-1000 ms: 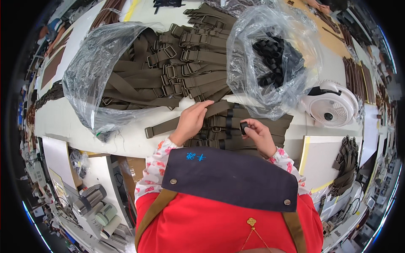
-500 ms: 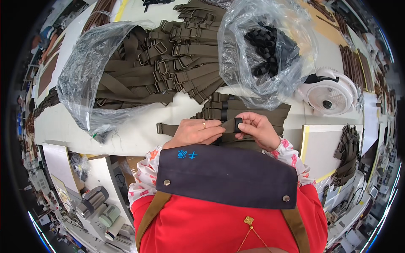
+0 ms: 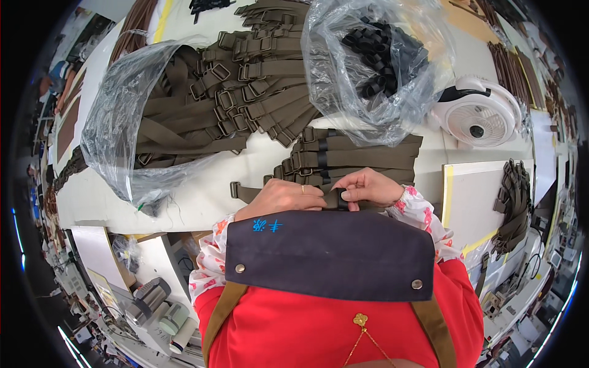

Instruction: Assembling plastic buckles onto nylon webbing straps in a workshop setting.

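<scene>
An olive webbing strap [image 3: 248, 194] runs sideways close to my apron, with a metal buckle [image 3: 235, 190] at its left end. My left hand [image 3: 287, 197] is closed over the strap, fingers pointing right. My right hand [image 3: 373, 186] pinches a small black loop [image 3: 342, 199] between thumb and fingers, and the loop sits around the strap. Just beyond my hands lies a row of olive straps [image 3: 368, 156], several of them with black loops around them near their buckles. The strap's right part is hidden by my right hand and the apron.
A clear plastic bag [image 3: 116, 135] of olive straps lies open at the left, beside a heap of buckled straps [image 3: 264, 86]. Another plastic bag [image 3: 319, 67] holds black loops [image 3: 383, 55]. A white fan [image 3: 478, 116] stands at the right, beyond a pale board [image 3: 469, 196].
Both hands have drawn slightly nearer to my apron with the strap and loop. The view has shifted a little. My grips look the same.
</scene>
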A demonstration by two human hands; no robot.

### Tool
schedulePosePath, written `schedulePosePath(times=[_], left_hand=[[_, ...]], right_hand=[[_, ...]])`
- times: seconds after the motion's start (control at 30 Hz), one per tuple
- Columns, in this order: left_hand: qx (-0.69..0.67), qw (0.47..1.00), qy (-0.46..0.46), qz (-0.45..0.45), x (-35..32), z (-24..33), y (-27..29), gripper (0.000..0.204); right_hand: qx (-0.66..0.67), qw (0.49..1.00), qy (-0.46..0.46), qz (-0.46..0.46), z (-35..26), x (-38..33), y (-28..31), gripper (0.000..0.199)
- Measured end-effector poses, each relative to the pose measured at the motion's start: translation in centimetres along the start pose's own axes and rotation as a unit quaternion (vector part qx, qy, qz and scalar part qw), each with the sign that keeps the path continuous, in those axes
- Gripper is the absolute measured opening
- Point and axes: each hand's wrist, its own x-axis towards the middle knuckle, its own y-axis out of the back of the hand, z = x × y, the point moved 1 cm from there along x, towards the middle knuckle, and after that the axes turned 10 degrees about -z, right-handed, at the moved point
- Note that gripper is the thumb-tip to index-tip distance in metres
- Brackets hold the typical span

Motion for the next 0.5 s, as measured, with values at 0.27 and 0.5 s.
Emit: schedulePosePath(times=[0.27, 0.5], left_hand=[[-0.146, 0.982, 0.098, 0.065, 1.6, -0.3, -1.6, 0.032], [-0.016, 0.982, 0.189, 0.002, 2.9, 0.0, -2.6, 0.035]], right_hand=[[-0.016, 0.998, 0.027, 0.046, -0.9, 0.5, -0.3, 0.023], [-0.286, 0.949, 0.103, 0.086, -1.2, -0.9, -1.1, 0.018]])
